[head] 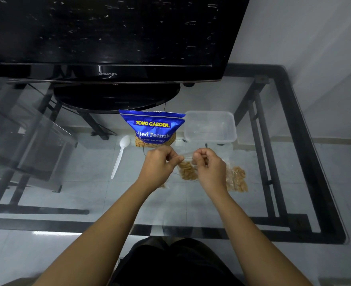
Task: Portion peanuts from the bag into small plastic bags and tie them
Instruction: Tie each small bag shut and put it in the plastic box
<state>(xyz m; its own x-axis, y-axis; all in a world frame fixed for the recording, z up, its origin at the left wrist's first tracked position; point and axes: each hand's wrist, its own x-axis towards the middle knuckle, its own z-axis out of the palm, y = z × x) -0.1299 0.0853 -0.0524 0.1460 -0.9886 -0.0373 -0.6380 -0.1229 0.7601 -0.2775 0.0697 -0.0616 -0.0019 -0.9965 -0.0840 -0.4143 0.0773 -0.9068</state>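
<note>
Already, from the head view, filled small bags (237, 178) lay on the glass table (273, 203). Both the left hand (160, 162) and right hand (208, 164) pinched the neck of another peanut-filled bag (188, 170), apparently mid-tie. Behind it stood the open peanut bag (153, 129), seemingly with more to portion.

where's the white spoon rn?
Head view: the white plastic spoon lies on the glass table, left of the blue peanut bag and the hands.
</note>
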